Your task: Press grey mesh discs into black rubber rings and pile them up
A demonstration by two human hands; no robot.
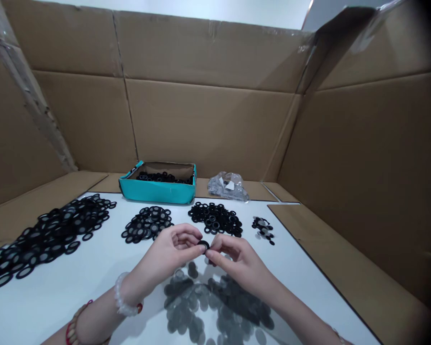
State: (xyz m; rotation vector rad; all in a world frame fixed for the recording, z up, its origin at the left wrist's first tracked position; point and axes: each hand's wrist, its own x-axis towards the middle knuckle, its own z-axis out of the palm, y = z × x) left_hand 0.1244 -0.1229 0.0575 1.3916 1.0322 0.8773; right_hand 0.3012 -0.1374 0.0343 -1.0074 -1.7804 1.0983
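My left hand (172, 254) and my right hand (233, 258) meet above the white table (75, 282), both pinching one small black ring (203, 246) between their fingertips. Under the hands lies a spread of thin grey mesh discs (215, 306). Beyond the hands are a pile of black rings with grey centres (147, 224) and a pile of plain black rings (215, 218). A small cluster of black pieces (263, 228) lies to the right of those.
A large heap of black rings (46, 235) covers the table's left side. A teal box (158, 184) holding more rings stands at the back, with a clear plastic bag (228, 186) beside it. Cardboard walls (208, 124) enclose the table on three sides.
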